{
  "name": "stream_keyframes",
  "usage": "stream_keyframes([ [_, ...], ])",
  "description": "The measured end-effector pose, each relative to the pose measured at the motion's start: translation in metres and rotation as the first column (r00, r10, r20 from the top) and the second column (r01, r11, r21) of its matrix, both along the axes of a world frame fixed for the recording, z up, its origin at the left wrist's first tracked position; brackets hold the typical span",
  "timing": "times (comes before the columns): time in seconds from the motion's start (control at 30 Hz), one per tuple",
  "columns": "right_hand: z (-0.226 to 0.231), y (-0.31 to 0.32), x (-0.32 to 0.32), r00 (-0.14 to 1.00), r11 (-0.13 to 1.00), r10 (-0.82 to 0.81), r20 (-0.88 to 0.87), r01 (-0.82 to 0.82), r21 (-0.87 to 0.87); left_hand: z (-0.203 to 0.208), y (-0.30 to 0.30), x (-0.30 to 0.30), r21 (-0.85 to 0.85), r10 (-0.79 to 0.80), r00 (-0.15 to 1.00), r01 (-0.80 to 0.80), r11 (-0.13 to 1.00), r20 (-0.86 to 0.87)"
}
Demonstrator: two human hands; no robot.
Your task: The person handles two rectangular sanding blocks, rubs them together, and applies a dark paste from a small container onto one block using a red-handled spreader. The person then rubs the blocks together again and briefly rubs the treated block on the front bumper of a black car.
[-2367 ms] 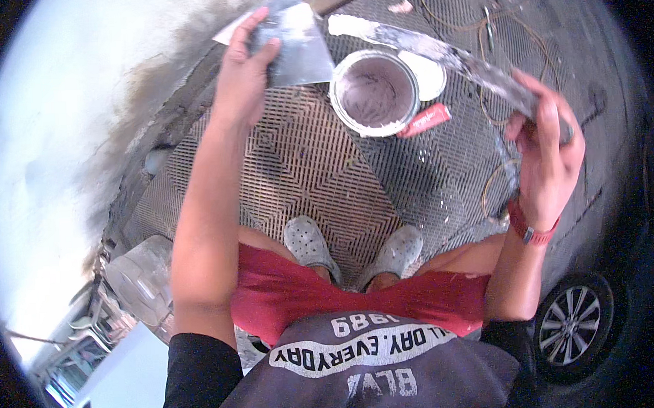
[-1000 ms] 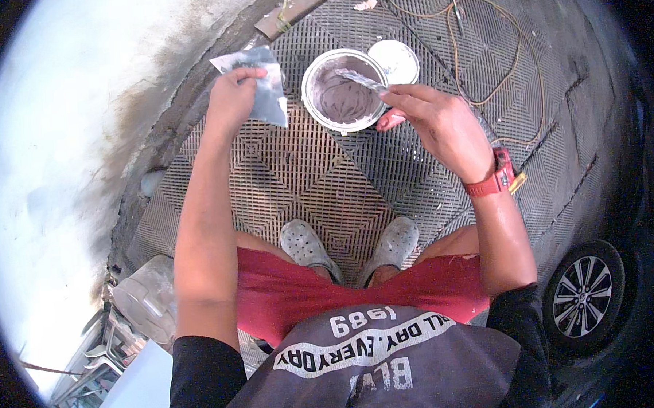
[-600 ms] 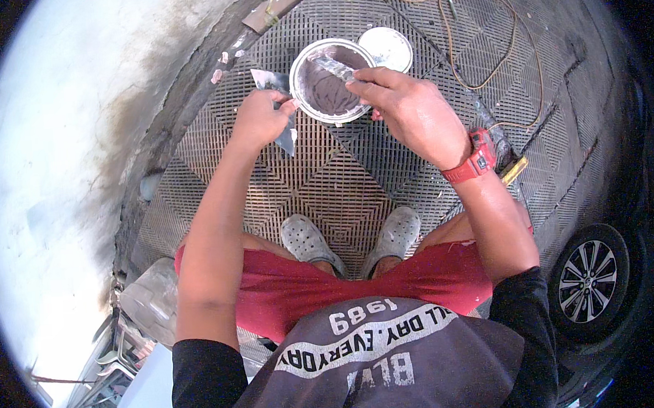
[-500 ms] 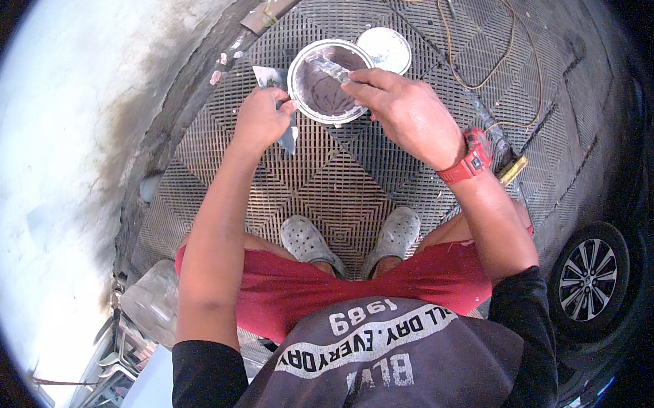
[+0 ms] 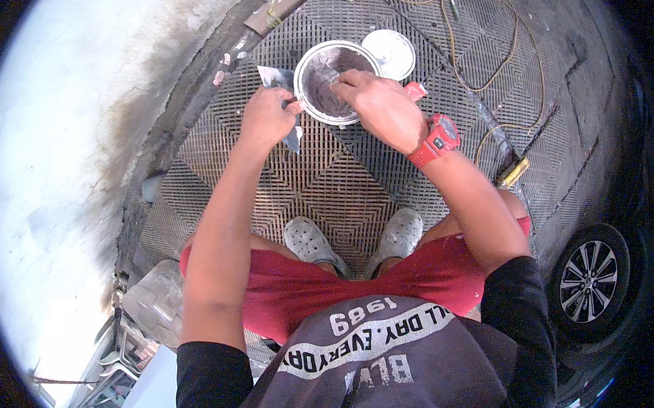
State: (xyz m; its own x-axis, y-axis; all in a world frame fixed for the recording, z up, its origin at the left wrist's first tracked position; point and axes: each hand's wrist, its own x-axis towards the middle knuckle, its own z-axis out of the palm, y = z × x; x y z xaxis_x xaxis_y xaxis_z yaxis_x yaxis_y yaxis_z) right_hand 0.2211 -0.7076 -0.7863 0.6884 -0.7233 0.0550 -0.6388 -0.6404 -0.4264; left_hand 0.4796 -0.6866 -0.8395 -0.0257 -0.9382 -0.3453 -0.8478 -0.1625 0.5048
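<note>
A round white tub of greyish-mauve paste stands on the slatted floor in front of me. My right hand, with a red watch on its wrist, is closed on a scraper whose paste-smeared blade dips into the tub; fingers hide its middle. A red piece shows beyond that hand; whether it is the scraper's handle I cannot tell. At the tub's left side, my left hand grips a flat grey spreader with pale smears, its two ends showing above and below the fingers.
A round white lid lies against the tub's right side. A thin hose loops over the floor on the right, near a yellow-edged tool. A stained white wall rises at left; a car wheel stands at lower right.
My right hand has turned and moved slightly left and down, with the scraper deeper over the paste. The red piece has come into view beside it. My left hand keeps the spreader by the tub.
</note>
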Motion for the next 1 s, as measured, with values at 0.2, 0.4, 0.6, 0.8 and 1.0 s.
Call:
stream_keyframes([
  [0.2,0.016,-0.004,-0.012,0.990,0.994,-0.090,0.113,0.082,0.072,0.003,0.000,-0.002,0.054,0.029,1.000,-0.029,0.998,-0.006],
  [0.4,0.056,0.002,-0.016,0.973,0.992,-0.107,0.203,0.091,0.085,0.004,0.002,-0.003,0.022,0.055,0.998,-0.056,0.998,0.023],
  [0.6,0.048,-0.004,-0.009,0.961,0.987,-0.114,0.254,0.081,0.138,0.009,0.001,-0.005,0.020,0.061,0.998,-0.061,0.998,0.036],
  [0.8,0.005,-0.013,-0.004,0.967,0.994,-0.046,0.250,0.020,0.105,0.001,0.001,-0.001,-0.003,0.040,0.999,-0.040,0.999,0.028],
  [1.0,-0.002,-0.005,-0.007,0.985,0.978,-0.120,0.123,0.096,0.188,0.024,0.003,-0.004,-0.023,0.053,0.996,-0.051,0.998,0.071],
])
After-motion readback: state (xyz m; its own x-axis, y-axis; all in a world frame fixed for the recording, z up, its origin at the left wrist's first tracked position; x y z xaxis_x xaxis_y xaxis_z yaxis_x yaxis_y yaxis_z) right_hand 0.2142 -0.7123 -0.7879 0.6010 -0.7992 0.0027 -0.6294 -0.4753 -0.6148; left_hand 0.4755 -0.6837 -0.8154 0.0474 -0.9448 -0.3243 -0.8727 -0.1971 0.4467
